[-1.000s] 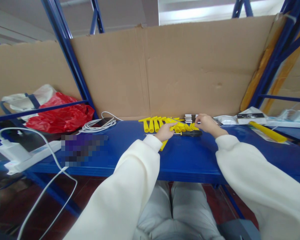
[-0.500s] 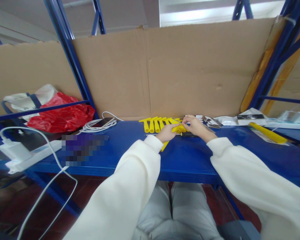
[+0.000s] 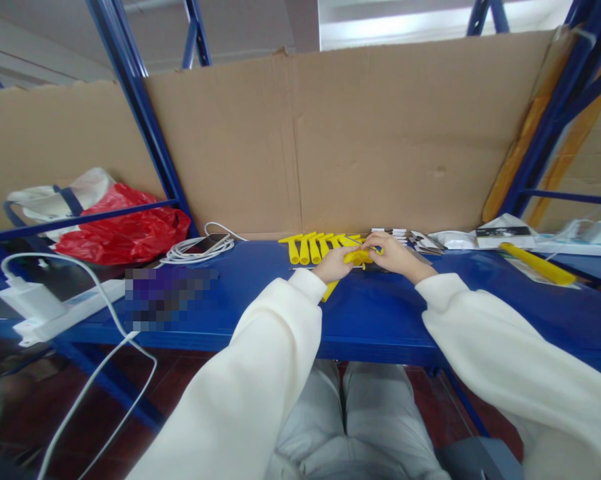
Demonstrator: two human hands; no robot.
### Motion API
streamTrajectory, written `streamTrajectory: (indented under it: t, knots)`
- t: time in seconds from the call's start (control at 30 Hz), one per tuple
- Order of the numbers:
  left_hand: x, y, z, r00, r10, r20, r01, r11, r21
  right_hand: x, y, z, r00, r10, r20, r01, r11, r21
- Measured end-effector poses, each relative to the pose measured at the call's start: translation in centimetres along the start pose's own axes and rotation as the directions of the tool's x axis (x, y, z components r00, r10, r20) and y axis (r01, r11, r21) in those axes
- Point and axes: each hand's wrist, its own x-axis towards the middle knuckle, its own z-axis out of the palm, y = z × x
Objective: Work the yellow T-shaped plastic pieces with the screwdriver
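Observation:
My left hand [image 3: 333, 265] is closed on a yellow piece [image 3: 358, 257] near the back of the blue table [image 3: 380, 307]. Just to its right, my right hand [image 3: 387, 253] has its fingers pinched together at the same piece; what they hold is too small to make out. Several yellow handle-shaped parts [image 3: 303, 250] stand in a row left of and behind my left hand. Another yellow part [image 3: 331, 290] pokes out below my left hand, its upper end hidden. A thin dark item lies partly under my hands.
At left are a red plastic bag [image 3: 125, 227], a coiled white cable [image 3: 195, 251] with a phone, and a white power strip [image 3: 75, 310]. A yellow tube [image 3: 537, 265] and small white packages [image 3: 503, 233] lie at right. Cardboard [image 3: 380, 140] closes off the back.
My right hand's fingers have shifted slightly at the yellow piece, and the piece appears turned a little. My left hand has stayed nearly in place.

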Motion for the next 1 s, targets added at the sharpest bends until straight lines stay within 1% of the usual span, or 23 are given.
streamTrajectory:
  t: [0.13, 0.27, 0.37, 0.43, 0.57, 0.63, 0.7, 0.77, 0.83, 0.9, 1.0]
  knots:
    - [0.0, -0.1, 0.0, 1.000, 0.020, -0.001, -0.020, 1.000, -0.013, 0.0, -0.2, -0.3, 0.998, -0.017, 0.059, 0.024, 0.994, -0.110]
    - [0.0, 0.0, 0.0, 1.000, 0.007, -0.004, -0.007, 1.000, -0.019, 0.0, -0.7, -0.9, 0.988, -0.030, 0.149, 0.062, 0.974, -0.219]
    - [-0.2, 0.1, -0.2, 1.000, 0.001, 0.002, -0.001, 1.000, -0.014, 0.0, -0.8, -1.1, 0.986, -0.024, 0.167, 0.066, 0.965, -0.253]
    - [-0.2, 0.2, -0.3, 1.000, -0.002, 0.008, 0.002, 1.000, -0.006, -0.1, -0.8, -1.1, 0.989, -0.010, 0.146, 0.045, 0.970, -0.241]
    - [0.0, 0.1, -0.4, 1.000, 0.002, 0.012, -0.002, 1.000, 0.019, -0.3, 0.0, -0.7, 0.997, 0.080, 0.012, -0.077, 0.984, -0.158]
    - [0.0, 0.0, -0.4, 1.000, -0.013, 0.008, 0.013, 0.999, 0.033, -0.3, 0.6, -0.4, 0.990, 0.138, -0.034, -0.140, 0.987, -0.079]
    - [0.1, 0.0, -0.4, 1.000, -0.018, 0.000, 0.018, 0.999, 0.041, -0.3, 1.1, -0.1, 0.978, 0.203, -0.044, -0.201, 0.978, 0.049]
    - [0.1, 0.0, -0.3, 1.000, 0.015, -0.006, -0.014, 0.999, 0.048, -0.2, 1.4, 0.1, 0.951, 0.307, -0.026, -0.296, 0.933, 0.204]
    - [0.1, 0.0, -0.4, 0.998, 0.058, -0.001, -0.058, 0.996, 0.069, -0.2, 1.5, 0.2, 0.900, 0.435, 0.022, -0.416, 0.844, 0.337]
    - [0.1, 0.0, -0.4, 0.997, 0.080, 0.014, -0.081, 0.991, 0.111, -0.3, 1.2, 0.1, 0.839, 0.539, 0.075, -0.517, 0.746, 0.420]
    - [0.0, 0.1, -0.6, 0.994, 0.099, 0.040, -0.106, 0.972, 0.208, -0.3, 0.7, 0.0, 0.768, 0.630, 0.111, -0.598, 0.644, 0.477]
